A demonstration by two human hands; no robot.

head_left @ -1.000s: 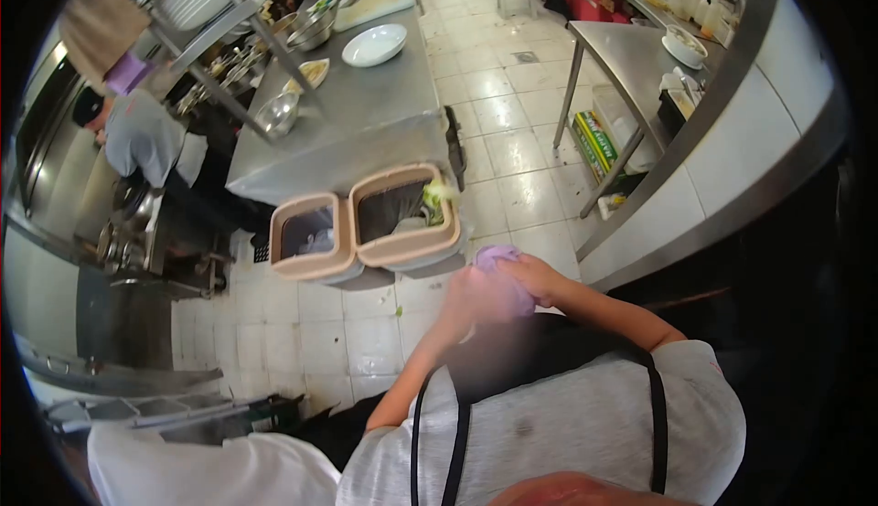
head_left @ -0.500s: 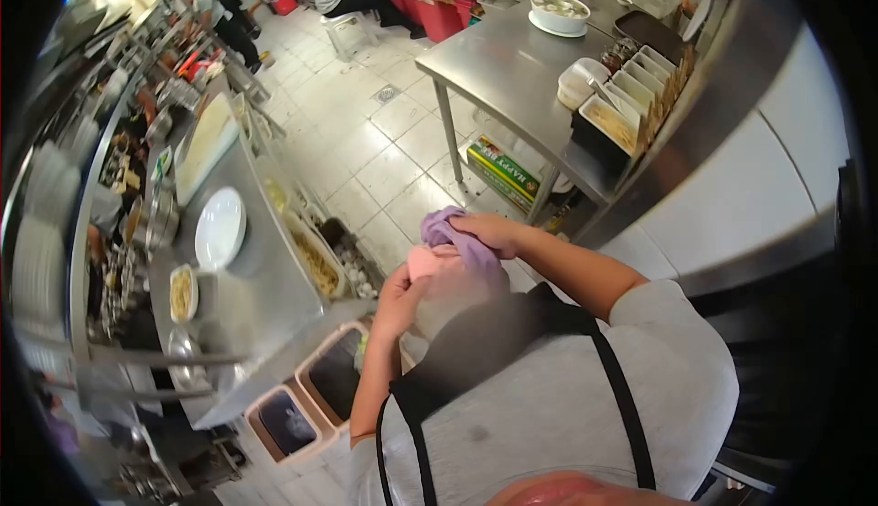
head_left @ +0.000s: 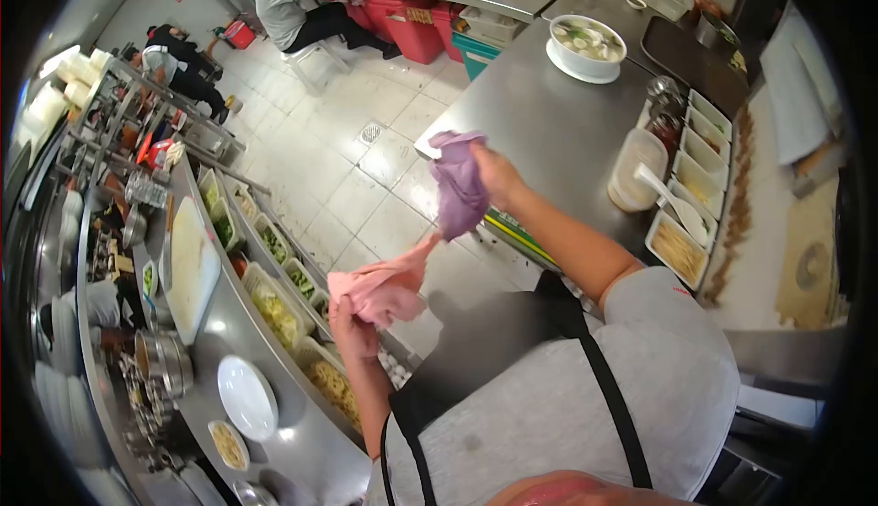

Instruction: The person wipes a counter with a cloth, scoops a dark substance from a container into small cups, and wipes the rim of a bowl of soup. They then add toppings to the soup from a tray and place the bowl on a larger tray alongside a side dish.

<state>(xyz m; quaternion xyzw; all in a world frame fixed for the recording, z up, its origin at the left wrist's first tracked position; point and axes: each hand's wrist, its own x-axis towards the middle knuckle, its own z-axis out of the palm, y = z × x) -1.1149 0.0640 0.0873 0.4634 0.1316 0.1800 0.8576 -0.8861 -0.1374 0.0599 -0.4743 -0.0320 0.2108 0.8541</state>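
Right hand (head_left: 494,177) gripped the purple cloth (head_left: 460,186) at centre frame, left hand (head_left: 352,328) clamped the pink cloth (head_left: 384,287) lower left, hands apart over the floor; judged best to keep both grips tight and separate the cloths fully beside the steel table (head_left: 549,122).

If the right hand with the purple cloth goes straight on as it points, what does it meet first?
Probably the near edge of the steel table: the right hand, holding the purple cloth, reaches toward it. Depth is unclear.
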